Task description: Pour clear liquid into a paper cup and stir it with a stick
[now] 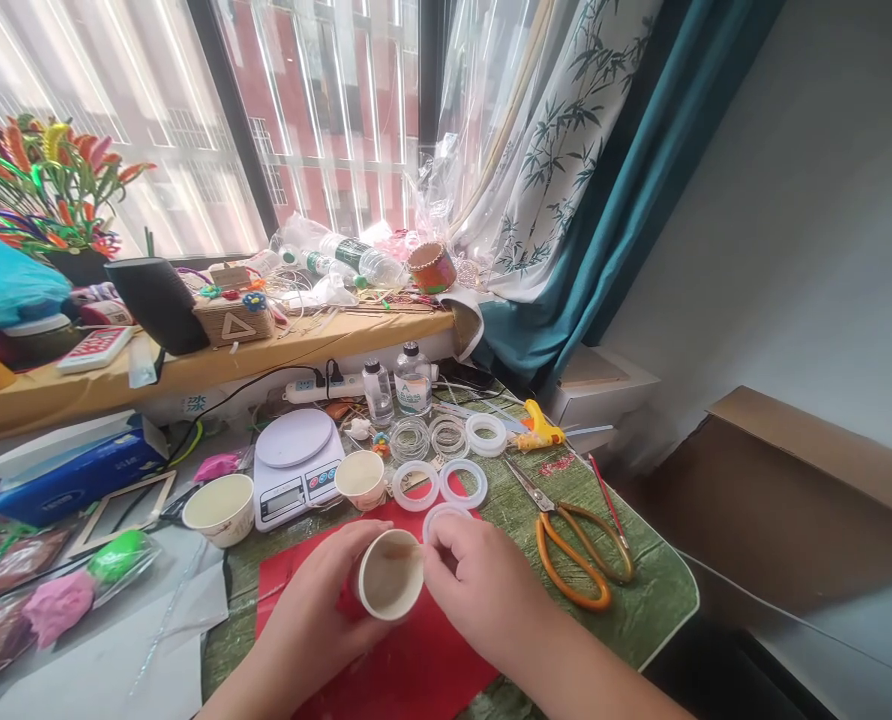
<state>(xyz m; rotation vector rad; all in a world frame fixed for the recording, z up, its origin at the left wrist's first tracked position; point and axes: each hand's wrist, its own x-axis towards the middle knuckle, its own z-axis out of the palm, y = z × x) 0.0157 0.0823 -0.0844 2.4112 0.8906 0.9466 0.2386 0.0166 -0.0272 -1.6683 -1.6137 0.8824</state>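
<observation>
My left hand (326, 590) is wrapped round a paper cup (390, 590), tilted so that its pale inside faces me. Closed fingers of my right hand (476, 570) meet at the cup's right rim. A thin brownish streak lies inside the cup near them; whether it is a stick in those fingers I cannot make out. Under both hands lies a red sheet (408, 670). Just behind the right hand a white ring mold (440, 516) is partly hidden. Two more ring molds, a front left one (416, 470) and a front right one (473, 466), lie beyond it.
A white kitchen scale (281, 470) stands behind my left hand, between two paper cups, one on the left (225, 525) and one on the right (363, 490). Orange-handled scissors (566, 540), a yellow glue gun (540, 425) and a red pencil (607, 500) lie right. Bottles (413, 385) stand behind.
</observation>
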